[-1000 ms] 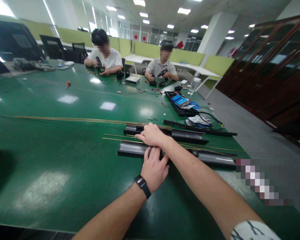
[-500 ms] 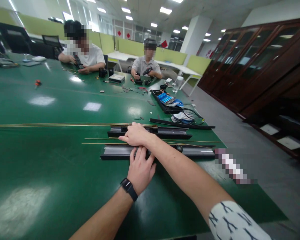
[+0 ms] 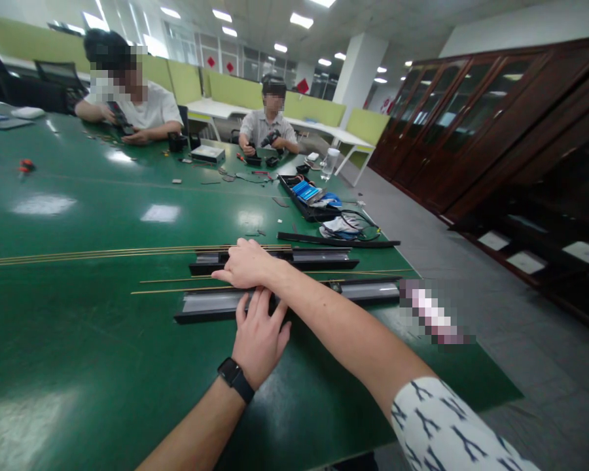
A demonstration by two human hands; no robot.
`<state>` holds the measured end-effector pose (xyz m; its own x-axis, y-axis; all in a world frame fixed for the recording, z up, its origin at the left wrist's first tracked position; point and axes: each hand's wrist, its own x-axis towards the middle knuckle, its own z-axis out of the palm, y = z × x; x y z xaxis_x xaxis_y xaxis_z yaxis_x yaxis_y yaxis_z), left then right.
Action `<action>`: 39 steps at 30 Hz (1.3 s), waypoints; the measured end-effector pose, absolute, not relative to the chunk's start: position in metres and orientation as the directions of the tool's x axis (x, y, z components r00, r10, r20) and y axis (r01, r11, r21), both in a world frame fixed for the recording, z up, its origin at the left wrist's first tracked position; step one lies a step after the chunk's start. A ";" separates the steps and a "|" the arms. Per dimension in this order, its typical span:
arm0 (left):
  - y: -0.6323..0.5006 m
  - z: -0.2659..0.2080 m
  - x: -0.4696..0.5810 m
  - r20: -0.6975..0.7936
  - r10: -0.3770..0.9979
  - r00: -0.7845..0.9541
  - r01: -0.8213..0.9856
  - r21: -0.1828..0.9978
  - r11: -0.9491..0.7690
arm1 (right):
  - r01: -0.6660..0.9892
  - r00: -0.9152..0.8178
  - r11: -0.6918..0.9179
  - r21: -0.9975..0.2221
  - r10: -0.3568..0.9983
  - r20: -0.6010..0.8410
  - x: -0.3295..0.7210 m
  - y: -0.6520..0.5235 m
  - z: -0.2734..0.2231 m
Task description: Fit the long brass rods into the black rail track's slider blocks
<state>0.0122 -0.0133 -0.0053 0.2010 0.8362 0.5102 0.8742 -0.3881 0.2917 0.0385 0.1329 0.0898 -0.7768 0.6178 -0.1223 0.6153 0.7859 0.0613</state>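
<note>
My left hand (image 3: 259, 337), with a black watch on its wrist, lies with fingers stretched forward on the near black channel rail (image 3: 213, 303), which has a greyish inner face. Crossing above it from the right, my right hand (image 3: 248, 263) has curled fingers and its thumb pointing left. Whatever those fingers hold is hidden. Beyond is a second black channel rail (image 3: 324, 259), partly covered by the right hand. Long thin brass-coloured rods (image 3: 103, 252) run left from this far rail. Shorter thin rods (image 3: 164, 290) lie along the near rail and pass by my right hand.
On the green table (image 3: 103, 366), a thin black strip (image 3: 338, 240) lies behind the rails. Past it stands a black tray (image 3: 294, 201) with blue items, beside a whitish bundle (image 3: 341, 226) and cables. Two people sit across the table. The table's right edge borders the floor.
The camera view has turned slightly right, so everything sits further left in the picture. Both hands keep nearly the same places on the rails.
</note>
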 end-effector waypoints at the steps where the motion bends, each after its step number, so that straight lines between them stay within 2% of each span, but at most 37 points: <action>1: -0.013 -0.005 0.012 0.511 0.836 0.202 0.874 0.292 -0.389 | 0.612 -0.780 0.788 0.062 0.615 -0.121 0.039 0.133 0.090; 17: -0.013 -0.007 0.012 0.514 0.833 0.206 0.868 0.298 -0.398 | 0.589 -0.805 0.806 0.058 0.592 -0.046 0.029 0.136 0.069; 20: -0.013 -0.007 0.013 0.504 0.840 0.203 0.867 0.306 -0.393 | 0.609 -0.792 0.792 0.038 0.610 -0.027 0.025 0.136 0.070; 23: -0.013 -0.008 0.013 0.489 0.846 0.211 0.865 0.310 -0.395 | 0.652 -0.755 0.758 0.014 0.651 -0.084 0.020 0.137 0.071; 28: -0.010 -0.012 0.014 0.465 0.856 0.228 0.854 0.326 -0.405 | 0.707 -0.706 0.707 -0.018 0.703 -0.081 0.008 0.142 0.065; 31: -0.010 -0.014 0.013 0.457 0.859 0.230 0.842 0.350 -0.411 | 0.713 -0.701 0.698 -0.059 0.710 -0.073 -0.001 0.141 0.063; 35: -0.011 -0.015 0.012 0.458 0.857 0.236 0.840 0.347 -0.417 | 0.650 -0.758 0.745 -0.150 0.649 -0.062 -0.008 0.137 0.068; 39: -0.011 -0.011 0.013 0.450 0.865 0.224 0.854 0.338 -0.397 | 0.636 -0.741 0.723 -0.270 0.670 0.046 0.006 0.132 0.077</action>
<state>0.0132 -0.0110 -0.0115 0.2239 0.8647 0.4497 0.8537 -0.3966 0.3375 0.0061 0.1322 0.0766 -0.7413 0.6697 0.0456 0.6363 0.7227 -0.2699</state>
